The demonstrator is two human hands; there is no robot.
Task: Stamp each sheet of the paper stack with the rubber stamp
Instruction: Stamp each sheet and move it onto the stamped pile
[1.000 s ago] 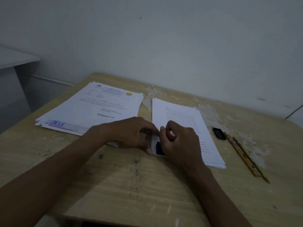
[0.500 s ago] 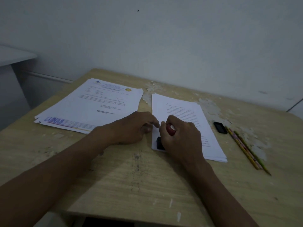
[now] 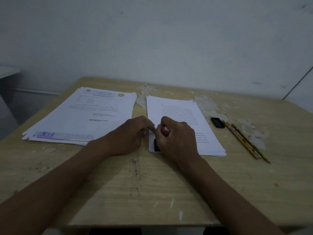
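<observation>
Rubber stamp (image 3: 156,145), black base, gripped by right hand (image 3: 176,138) fingers; left hand (image 3: 130,134) loosely curled.

Two paper stacks counted on table (image 3: 152,192): left stack (image 3: 81,119) toward left edge, right stack (image 3: 183,119) near centre. One rubber stamp (image 3: 156,146) counted at near left corner of right stack. One small black object (image 3: 218,122) counted toward right edge. Pencils (image 3: 245,141): at least two counted beside it; exact number not determinable. Two hands counted: left hand (image 3: 128,134), right hand (image 3: 176,138).
</observation>
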